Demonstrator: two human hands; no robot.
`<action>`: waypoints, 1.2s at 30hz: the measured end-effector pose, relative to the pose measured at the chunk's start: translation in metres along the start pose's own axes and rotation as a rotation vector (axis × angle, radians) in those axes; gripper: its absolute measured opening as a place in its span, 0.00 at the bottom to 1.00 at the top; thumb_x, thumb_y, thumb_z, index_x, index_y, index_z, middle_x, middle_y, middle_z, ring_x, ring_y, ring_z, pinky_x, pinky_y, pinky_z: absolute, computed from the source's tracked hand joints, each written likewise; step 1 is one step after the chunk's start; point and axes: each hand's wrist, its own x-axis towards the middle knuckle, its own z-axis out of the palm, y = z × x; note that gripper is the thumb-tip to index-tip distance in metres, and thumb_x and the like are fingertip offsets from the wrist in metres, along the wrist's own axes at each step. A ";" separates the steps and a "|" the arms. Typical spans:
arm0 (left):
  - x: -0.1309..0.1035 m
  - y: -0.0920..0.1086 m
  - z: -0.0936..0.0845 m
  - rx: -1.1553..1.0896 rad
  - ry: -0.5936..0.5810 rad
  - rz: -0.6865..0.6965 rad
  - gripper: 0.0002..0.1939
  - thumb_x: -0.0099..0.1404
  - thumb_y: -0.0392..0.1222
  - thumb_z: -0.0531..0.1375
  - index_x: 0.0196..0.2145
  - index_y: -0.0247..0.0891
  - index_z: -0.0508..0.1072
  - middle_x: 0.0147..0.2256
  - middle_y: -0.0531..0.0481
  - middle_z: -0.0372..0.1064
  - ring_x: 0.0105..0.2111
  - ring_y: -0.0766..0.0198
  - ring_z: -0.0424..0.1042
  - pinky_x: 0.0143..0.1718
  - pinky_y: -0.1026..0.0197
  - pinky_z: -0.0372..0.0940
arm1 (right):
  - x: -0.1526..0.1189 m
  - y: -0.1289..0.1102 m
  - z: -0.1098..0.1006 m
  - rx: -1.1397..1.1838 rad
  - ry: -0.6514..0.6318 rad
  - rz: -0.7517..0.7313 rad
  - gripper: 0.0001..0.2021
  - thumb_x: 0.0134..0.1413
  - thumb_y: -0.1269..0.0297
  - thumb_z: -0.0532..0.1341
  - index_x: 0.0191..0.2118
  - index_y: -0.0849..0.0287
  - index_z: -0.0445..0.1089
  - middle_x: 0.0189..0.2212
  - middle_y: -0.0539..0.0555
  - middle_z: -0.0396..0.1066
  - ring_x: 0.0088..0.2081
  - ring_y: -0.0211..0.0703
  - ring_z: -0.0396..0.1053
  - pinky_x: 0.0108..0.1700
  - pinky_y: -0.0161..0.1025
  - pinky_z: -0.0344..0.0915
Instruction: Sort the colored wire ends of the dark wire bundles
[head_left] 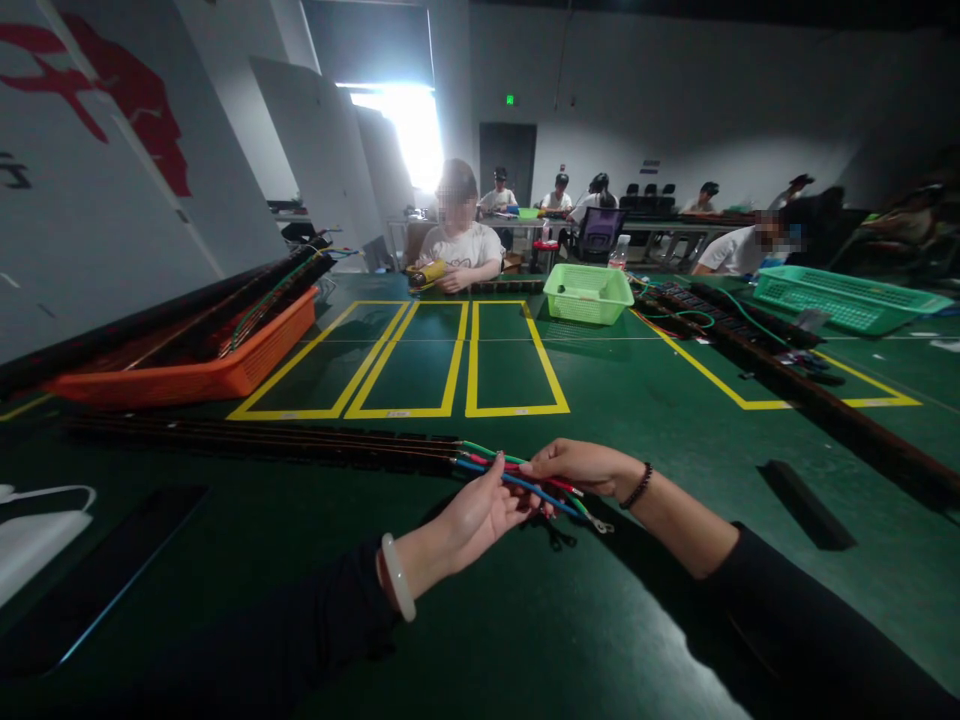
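A bundle of insulated wires crosses the middle of the head view: a blue wire (559, 500), a red wire (566, 487) and a green wire (480, 449). Metal ring terminals (602, 525) show at the free ends. My left hand (480, 515) is closed around the bundle from below, thumb on top. From above, my right hand (585, 465) pinches the wires close to my left thumb; the red one seems to lie in its grip, but the fingertips are partly hidden. Leftward, the wires run into a long dark strip (300, 445) with thin copper-coloured lines, lying on the table.
On the green table (517, 610) are yellow tape frames (405, 413). An orange basket (187, 385) holds dark strips at left; green baskets (589, 295) stand farther back. A short black bar (806, 505) lies right, a phone-like slab (105, 570) left. A person (461, 245) sits opposite.
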 end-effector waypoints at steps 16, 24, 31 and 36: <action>-0.004 0.001 0.004 -0.030 -0.003 -0.033 0.22 0.67 0.51 0.48 0.44 0.27 0.67 0.43 0.35 0.68 0.49 0.58 0.66 0.54 0.55 0.57 | -0.007 -0.015 0.020 -1.028 0.437 -0.031 0.17 0.51 0.54 0.59 0.23 0.63 0.70 0.17 0.48 0.65 0.19 0.30 0.56 0.20 0.31 0.46; 0.003 -0.004 -0.004 -0.118 -0.004 -0.007 0.19 0.66 0.51 0.51 0.31 0.31 0.70 0.33 0.42 0.71 0.41 0.59 0.70 0.50 0.54 0.60 | -0.009 -0.013 0.052 -1.585 0.586 0.032 0.10 0.56 0.65 0.56 0.30 0.61 0.73 0.27 0.58 0.74 0.28 0.44 0.71 0.27 0.34 0.58; 0.003 -0.002 -0.001 -0.177 0.016 -0.036 0.16 0.66 0.46 0.53 0.30 0.31 0.70 0.31 0.44 0.72 0.35 0.63 0.71 0.49 0.58 0.61 | -0.008 -0.010 0.067 -1.747 0.539 0.016 0.09 0.57 0.74 0.54 0.35 0.65 0.72 0.26 0.60 0.73 0.28 0.47 0.73 0.27 0.35 0.63; 0.008 -0.006 -0.007 -0.156 -0.001 -0.014 0.14 0.67 0.43 0.52 0.30 0.30 0.71 0.31 0.44 0.72 0.35 0.64 0.72 0.48 0.58 0.61 | -0.006 -0.006 0.071 -1.792 0.539 0.000 0.10 0.55 0.78 0.52 0.39 0.67 0.70 0.28 0.61 0.73 0.26 0.46 0.73 0.25 0.35 0.62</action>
